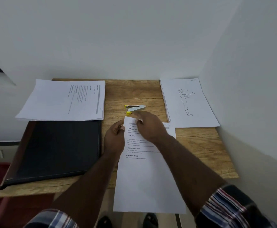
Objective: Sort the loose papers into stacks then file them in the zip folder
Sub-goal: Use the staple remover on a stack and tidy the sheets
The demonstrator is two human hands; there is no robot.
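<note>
Left hand (115, 137) and right hand (148, 125) pinch the printed sheets (144, 162) at the top corner; square edges before stapling with the stapler (135, 109).

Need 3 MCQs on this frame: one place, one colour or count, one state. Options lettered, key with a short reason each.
1. Where does the stapler lie?
A. On the dark folder
B. On the bare wood between the two paper stacks
C. On the figure drawing

2. What colour are the stapler's ends?
A. Red
B. Yellow
C. Blue

3. How is the dark folder?
A. Closed, flat on the table
B. Open, papers inside
C. Standing upright

Key: 1 B, it sits on the table between the text stack and the drawing stack, beyond the left hand and right hand. 2 B, yellow tips show. 3 A, its cover lies shut and flat.
</note>
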